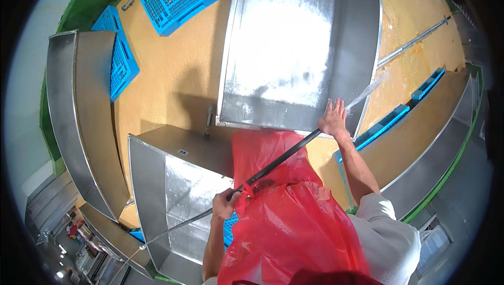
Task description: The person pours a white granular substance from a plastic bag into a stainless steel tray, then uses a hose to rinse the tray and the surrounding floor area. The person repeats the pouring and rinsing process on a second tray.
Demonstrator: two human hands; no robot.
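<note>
A black hose [278, 161] runs slantwise across the front of my red plastic apron [299, 227]. My left hand [224, 205] is closed round it at the apron's left side, and beyond this hand the hose trails off to the lower left. Higher up, my right hand [333, 121] holds the hose near its outlet, with the fingertips pointing up and away. A jet of water [362, 96] leaves there toward the upper right. That hand is over the near right corner of a large shiny metal tub [357, 38]; the outlet itself is hidden by the fingers.
Another metal tub [149, 180] stands close on my left, with a long one [79, 106] farther left and one [425, 164] on the right. Blue plastic pallets [173, 1] lie on the tan floor [163, 64]. A metal pipe [415, 41] extends beyond the large tub.
</note>
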